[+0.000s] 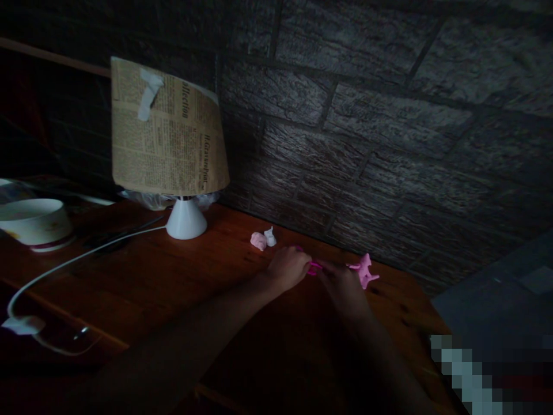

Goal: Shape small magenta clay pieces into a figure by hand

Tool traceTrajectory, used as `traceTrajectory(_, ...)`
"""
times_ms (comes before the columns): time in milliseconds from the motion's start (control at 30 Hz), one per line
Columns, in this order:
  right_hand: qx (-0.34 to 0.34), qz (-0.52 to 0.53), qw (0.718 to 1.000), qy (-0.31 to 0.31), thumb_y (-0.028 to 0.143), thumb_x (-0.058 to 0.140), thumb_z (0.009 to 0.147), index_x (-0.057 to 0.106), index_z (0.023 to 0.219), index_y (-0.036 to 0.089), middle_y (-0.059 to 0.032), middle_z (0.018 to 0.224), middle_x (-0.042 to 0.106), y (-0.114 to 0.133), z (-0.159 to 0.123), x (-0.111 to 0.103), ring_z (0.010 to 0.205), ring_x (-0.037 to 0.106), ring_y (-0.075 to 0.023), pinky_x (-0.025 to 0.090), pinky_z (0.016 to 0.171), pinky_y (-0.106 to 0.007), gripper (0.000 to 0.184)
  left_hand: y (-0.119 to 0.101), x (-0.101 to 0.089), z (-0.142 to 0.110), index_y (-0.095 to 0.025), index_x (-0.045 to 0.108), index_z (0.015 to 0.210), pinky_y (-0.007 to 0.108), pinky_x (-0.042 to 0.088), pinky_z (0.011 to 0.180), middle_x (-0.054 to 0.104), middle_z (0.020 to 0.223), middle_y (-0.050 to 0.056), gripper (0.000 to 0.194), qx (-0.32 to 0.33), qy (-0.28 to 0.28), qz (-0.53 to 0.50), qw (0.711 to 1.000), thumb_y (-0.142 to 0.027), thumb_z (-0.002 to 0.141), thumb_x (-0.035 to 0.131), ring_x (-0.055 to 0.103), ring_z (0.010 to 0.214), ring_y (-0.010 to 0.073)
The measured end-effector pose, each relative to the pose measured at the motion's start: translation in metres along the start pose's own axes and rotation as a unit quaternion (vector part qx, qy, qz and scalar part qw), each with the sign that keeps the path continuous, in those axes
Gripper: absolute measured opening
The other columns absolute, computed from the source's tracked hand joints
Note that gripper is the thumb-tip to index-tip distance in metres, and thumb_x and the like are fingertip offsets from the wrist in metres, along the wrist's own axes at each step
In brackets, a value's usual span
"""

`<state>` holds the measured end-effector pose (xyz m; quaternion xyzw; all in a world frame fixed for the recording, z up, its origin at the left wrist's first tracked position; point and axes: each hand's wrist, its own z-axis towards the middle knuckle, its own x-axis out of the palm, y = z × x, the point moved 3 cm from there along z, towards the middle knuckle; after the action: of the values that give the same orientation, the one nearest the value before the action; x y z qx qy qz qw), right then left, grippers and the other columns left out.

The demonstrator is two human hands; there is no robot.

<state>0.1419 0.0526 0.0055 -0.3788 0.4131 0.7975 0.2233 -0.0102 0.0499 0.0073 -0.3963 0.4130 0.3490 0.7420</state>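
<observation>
My left hand [290,267] is closed around a small bright pink piece [315,266] that pokes out between the two hands. My right hand [344,286] grips the same piece from the other side. It looks thin and soft, perhaps modelling clay, though the dim light hides its exact kind. Just right of my right hand, a light pink shape [367,272] with several pointed limbs rests on the wooden table [203,288]. Behind my left hand sit a pale pink lump [258,241] and a white lump [270,236], side by side.
A table lamp with a newsprint shade [168,132] and white base [186,220] stands back left. Its white cord [93,251] runs left to a plug [23,325] at the table's edge. A white bowl [37,222] is far left. A brick-patterned wall [345,121] rises behind.
</observation>
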Motion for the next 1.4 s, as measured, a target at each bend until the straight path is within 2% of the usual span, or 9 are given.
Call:
traceTrajectory(167,0.041,-0.105,0.993,0.042,0.006,0.055,0.087,0.078,0.103,0.021,-0.0091,0.096,0.081,0.011,0.0,-0.003,0.083,0.077,-0.0253,0.052,0.073,-0.032,0.032,-0.008,-0.003,-0.001,-0.016,0.078,0.089,0.039,0.056,0.073,0.076,0.091,0.014,0.023,0.003,0.031,0.023,0.999,-0.017,0.093,0.055,0.073,0.087,0.0295)
traceTrajectory(333,0.081,-0.166,0.98,0.068,0.004,0.054,0.09,0.078,0.102,0.02,-0.0102,0.097,0.081,0.022,0.0,-0.004,0.087,0.077,-0.0253,0.051,0.075,-0.03,0.032,-0.014,0.0,-0.003,-0.015,0.075,0.101,0.038,0.057,0.073,0.077,0.095,0.014,0.02,0.012,0.036,0.037,0.999,-0.016,0.094,0.056,0.074,0.09,0.0293)
traceTrajectory(533,0.106,-0.155,0.982,0.03,0.004,0.053,0.092,0.078,0.101,0.021,-0.0078,0.086,0.081,0.021,0.0,-0.011,0.077,0.076,-0.0228,0.049,0.068,-0.028,0.032,-0.019,-0.001,-0.004,-0.015,0.073,0.102,0.035,0.058,0.072,0.078,0.097,0.011,0.017,0.056,-0.018,0.02,0.998,-0.015,0.093,0.059,0.075,0.088,0.0267)
traceTrajectory(667,0.124,-0.124,0.984,0.025,0.004,0.054,0.093,0.079,0.095,0.02,-0.0074,0.081,0.08,0.018,0.0,-0.011,0.078,0.077,-0.0234,0.05,0.068,-0.028,0.03,-0.019,-0.001,-0.003,-0.016,0.074,0.097,0.034,0.057,0.071,0.079,0.095,0.008,0.017,0.079,-0.011,0.011,0.997,-0.012,0.094,0.057,0.074,0.088,0.0249)
traceTrajectory(900,0.125,-0.083,0.989,0.014,0.01,0.058,0.094,0.079,0.1,0.022,-0.0048,0.072,0.079,0.011,-0.001,-0.005,0.07,0.077,-0.021,0.05,0.064,-0.026,0.025,-0.011,-0.001,0.0,-0.014,0.075,0.098,0.03,0.055,0.072,0.078,0.09,0.01,0.02,0.067,-0.004,0.018,0.998,-0.011,0.095,0.055,0.074,0.084,0.0225)
traceTrajectory(1033,0.117,-0.06,0.991,0.02,0.005,0.055,0.093,0.08,0.098,0.021,-0.0041,0.069,0.078,0.01,-0.001,-0.005,0.067,0.076,-0.0188,0.051,0.064,-0.025,0.03,-0.008,0.003,-0.001,-0.016,0.076,0.094,0.031,0.054,0.074,0.076,0.086,0.009,0.023,0.066,-0.018,-0.01,0.998,-0.012,0.096,0.053,0.072,0.081,0.021)
traceTrajectory(1200,0.133,-0.064,0.989,0.002,0.007,0.053,0.094,0.08,0.1,0.023,-0.0036,0.068,0.078,0.009,-0.002,-0.007,0.065,0.075,-0.0185,0.05,0.062,-0.025,0.031,-0.006,0.007,0.0,-0.017,0.075,0.097,0.031,0.052,0.074,0.077,0.089,0.008,0.021,0.1,-0.031,-0.045,0.993,-0.019,0.097,0.054,0.071,0.083,0.0213)
traceTrajectory(1300,0.131,-0.066,0.989,-0.019,0.012,0.059,0.093,0.08,0.095,0.023,-0.0041,0.069,0.078,0.008,-0.001,-0.007,0.067,0.076,-0.0201,0.051,0.063,-0.026,0.023,-0.004,0.006,0.001,-0.017,0.075,0.094,0.03,0.051,0.073,0.077,0.086,0.007,0.024,0.099,-0.052,-0.058,0.992,-0.019,0.098,0.052,0.071,0.08,0.0197)
traceTrajectory(1400,0.124,-0.051,0.991,-0.013,0.017,0.062,0.093,0.079,0.086,0.022,-0.0035,0.066,0.077,0.005,-0.001,-0.007,0.063,0.074,-0.0196,0.049,0.059,-0.025,0.02,-0.002,0.006,0.0,-0.018,0.075,0.092,0.028,0.051,0.071,0.077,0.083,0.006,0.027,0.078,-0.081,-0.109,0.988,-0.019,0.099,0.05,0.07,0.076,0.0174)
